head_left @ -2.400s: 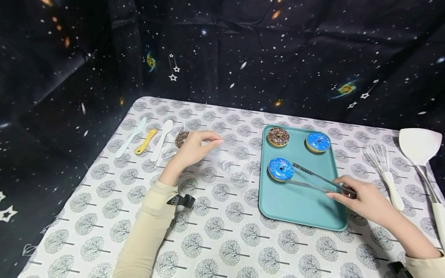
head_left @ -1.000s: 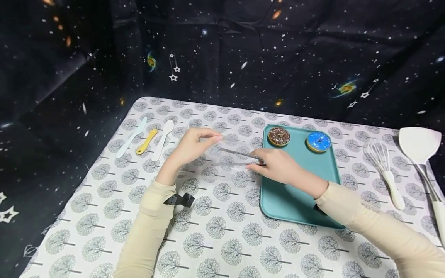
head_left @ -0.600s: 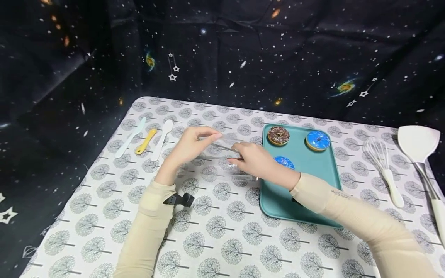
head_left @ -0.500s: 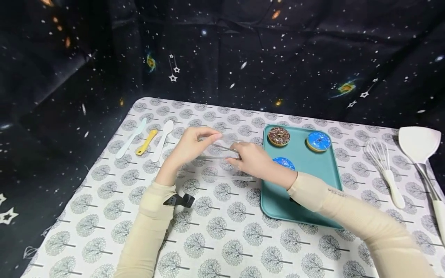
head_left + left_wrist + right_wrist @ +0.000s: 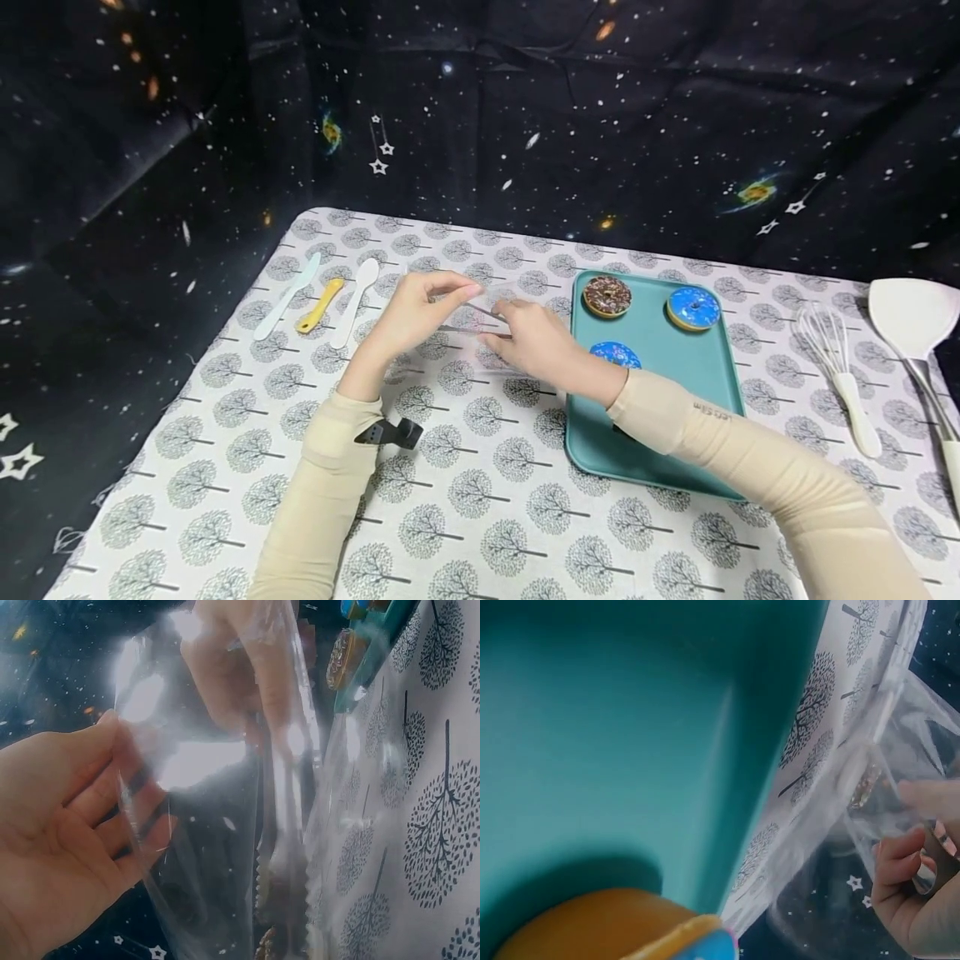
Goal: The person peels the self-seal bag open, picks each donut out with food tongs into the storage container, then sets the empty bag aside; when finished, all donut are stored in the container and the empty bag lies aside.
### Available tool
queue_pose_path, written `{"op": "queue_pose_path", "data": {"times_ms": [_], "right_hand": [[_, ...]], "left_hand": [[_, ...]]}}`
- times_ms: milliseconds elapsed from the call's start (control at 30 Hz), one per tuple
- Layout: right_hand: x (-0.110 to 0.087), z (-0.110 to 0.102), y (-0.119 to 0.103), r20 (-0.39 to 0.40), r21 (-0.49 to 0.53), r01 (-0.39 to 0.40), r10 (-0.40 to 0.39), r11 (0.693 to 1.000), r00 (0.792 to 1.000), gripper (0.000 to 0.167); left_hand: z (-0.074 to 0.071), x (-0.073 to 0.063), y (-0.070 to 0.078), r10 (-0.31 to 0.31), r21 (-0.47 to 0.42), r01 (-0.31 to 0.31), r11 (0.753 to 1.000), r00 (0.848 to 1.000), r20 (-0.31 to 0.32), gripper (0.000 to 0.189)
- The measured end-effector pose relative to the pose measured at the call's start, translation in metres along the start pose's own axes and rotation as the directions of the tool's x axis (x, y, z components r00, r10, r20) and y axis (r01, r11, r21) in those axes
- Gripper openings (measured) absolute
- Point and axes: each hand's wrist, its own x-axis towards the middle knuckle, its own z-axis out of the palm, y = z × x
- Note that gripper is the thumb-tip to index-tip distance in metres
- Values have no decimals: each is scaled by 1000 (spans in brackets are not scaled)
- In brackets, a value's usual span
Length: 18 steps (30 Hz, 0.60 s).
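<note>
My left hand (image 5: 423, 308) pinches the rim of a clear plastic bag (image 5: 202, 810) between thumb and fingers. My right hand (image 5: 540, 346) grips metal tongs (image 5: 483, 310), whose toothed arms reach inside the bag. In the left wrist view the tong tips stand apart, with a brown-glazed donut (image 5: 266, 943) partly visible near them; I cannot tell whether they touch it. Sprinkles of a donut (image 5: 866, 784) show through the plastic in the right wrist view. Under my right forearm, a blue donut (image 5: 615, 354) lies partly hidden on the teal tray (image 5: 675, 375).
The tray also bears a chocolate donut (image 5: 607, 297) and another blue donut (image 5: 693, 308). A pale knife (image 5: 288, 296), a yellow-handled utensil (image 5: 320, 306) and a white spoon (image 5: 356, 302) lie left. To the right are a whisk (image 5: 840, 375) and a white spatula (image 5: 911, 317).
My right hand has moved the tongs left from around the front blue donut into the bag. That donut still lies on the tray. My left hand has barely moved.
</note>
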Motion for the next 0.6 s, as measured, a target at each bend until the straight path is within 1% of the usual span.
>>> {"op": "queue_pose_path", "data": {"times_ms": [100, 167, 233, 400, 500, 600], "right_hand": [[2, 1, -1, -14, 20, -17, 17, 1000, 1000, 44], [4, 2, -1, -19, 17, -8, 8, 1000, 1000, 40], [5, 4, 0, -27, -4, 21, -21, 1000, 999, 34], [7, 7, 0, -54, -66, 119, -123, 991, 991, 28], [7, 8, -1, -64, -92, 154, -160, 984, 985, 26], [8, 9, -3, -60, -98, 165, -171, 981, 983, 26]], "left_hand": [[1, 0, 1, -12, -4, 12, 1000, 1000, -1, 25], [2, 0, 2, -18, 0, 18, 1000, 1000, 2, 25], [3, 0, 2, -15, 3, 15, 1000, 1000, 6, 24], [3, 0, 2, -7, -5, 7, 1000, 1000, 15, 25], [3, 0, 1, -3, -4, 3, 1000, 1000, 13, 25], [2, 0, 0, 14, -12, -13, 1000, 1000, 22, 24]]}}
